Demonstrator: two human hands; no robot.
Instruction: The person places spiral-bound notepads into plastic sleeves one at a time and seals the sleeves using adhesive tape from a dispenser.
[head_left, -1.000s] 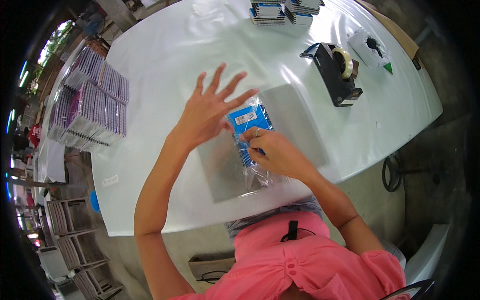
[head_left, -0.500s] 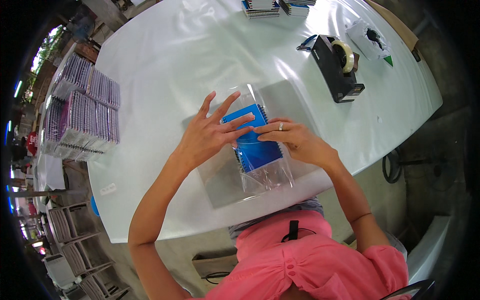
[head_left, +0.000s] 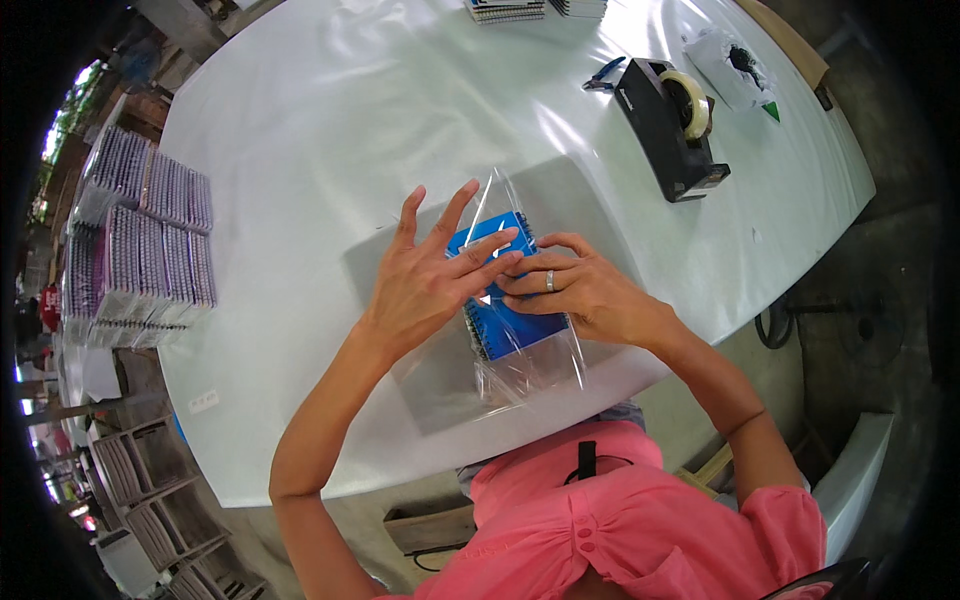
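Blue spiral-bound notebooks, with coils showing on both long sides, lie on the table in front of me under a loose clear plastic wrapper. The wrapper sticks out past their top and bottom ends. My left hand lies over the upper left part, fingers stretched and spread, two of them reaching across the blue cover. From the right, my right hand, with a ring on one finger, has bent fingers together on the wrapper at mid-cover, close to the left fingertips. Its thumb is hidden.
A black tape dispenser stands on the table at the right, beside blue-handled pliers and a white plastic bag. Wrapped spiral notebooks are stacked at the left. More notebooks sit at the far edge.
My right fingers have bent and moved slightly left and down along the cover. The wrapper's top end now rises in a pointed fold. My left hand has barely shifted.
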